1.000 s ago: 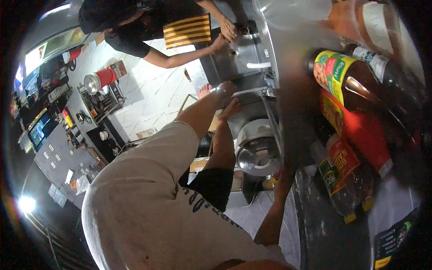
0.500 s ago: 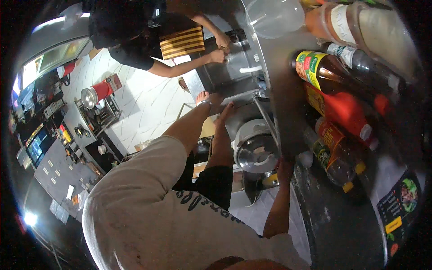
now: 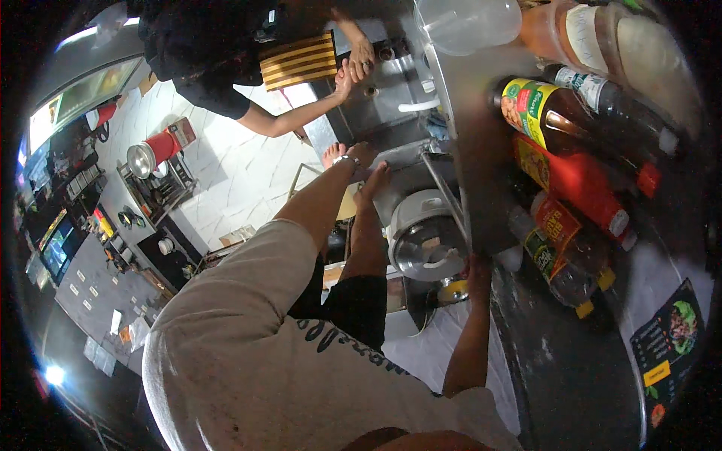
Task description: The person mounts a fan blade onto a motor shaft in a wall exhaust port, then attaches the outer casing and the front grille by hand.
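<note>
My left hand (image 3: 362, 155), with a watch on its wrist, reaches away to the near end of a metal frame (image 3: 406, 156) below the sink. Its fingers are lost in shadow. My right hand (image 3: 478, 272) is low by the counter edge, close to the frame's slanting bar (image 3: 444, 188); its fingers are too dark to make out. Between my arms sits a round white cooker (image 3: 417, 210) with a clear glass lid (image 3: 429, 248). A bare foot (image 3: 377, 177) lies just beside my left forearm.
A co-worker's hands (image 3: 353, 74) meet over the steel sink (image 3: 391, 90), near a striped board (image 3: 299, 62). Several sauce bottles (image 3: 575, 113) lie along the right counter by a clear plastic tub (image 3: 466, 26). A red-and-silver appliance (image 3: 154, 154) stands at the left.
The co-worker's hands have come back from the sink's tap side and now clasp each other. My hands stay by the frame; the whole view has shifted slightly.
</note>
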### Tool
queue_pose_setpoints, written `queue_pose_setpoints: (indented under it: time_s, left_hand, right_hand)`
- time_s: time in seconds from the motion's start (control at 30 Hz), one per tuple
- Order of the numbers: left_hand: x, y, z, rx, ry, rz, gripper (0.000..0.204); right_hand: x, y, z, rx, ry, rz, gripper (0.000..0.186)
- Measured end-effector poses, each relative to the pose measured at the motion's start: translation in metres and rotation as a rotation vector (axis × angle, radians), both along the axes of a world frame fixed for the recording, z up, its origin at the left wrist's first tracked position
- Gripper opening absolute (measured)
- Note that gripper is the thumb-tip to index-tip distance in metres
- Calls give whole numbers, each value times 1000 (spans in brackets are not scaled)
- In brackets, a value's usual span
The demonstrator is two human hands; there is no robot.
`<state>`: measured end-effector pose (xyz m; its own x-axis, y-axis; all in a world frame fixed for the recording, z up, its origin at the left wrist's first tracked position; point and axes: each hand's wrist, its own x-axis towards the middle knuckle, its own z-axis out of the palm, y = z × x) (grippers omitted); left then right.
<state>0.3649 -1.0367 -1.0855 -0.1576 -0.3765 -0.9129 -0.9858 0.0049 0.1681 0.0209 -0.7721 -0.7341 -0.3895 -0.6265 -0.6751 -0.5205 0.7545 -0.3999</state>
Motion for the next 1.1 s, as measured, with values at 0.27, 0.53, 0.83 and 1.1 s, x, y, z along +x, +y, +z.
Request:
queue_pose_setpoints:
  time_s: [0.27,0.53,0.83,1.1]
  left_hand:
    - [40,24,-25,-375,-36,46,80]
    - [-23,-23,87,-321,210,-158,70]
    - [-87,-26,67,-148,373,-283,66]
    - [-75,-25,67,-75,349,-432,62]
  right_hand:
    - [-9,5,-31,7,-59,-71,42]
    - [-6,29,-20,-3,238,489,21]
    - [9,-34,-32,137,42,158,40]
    - [35,4,-28,50,29,-95,37]
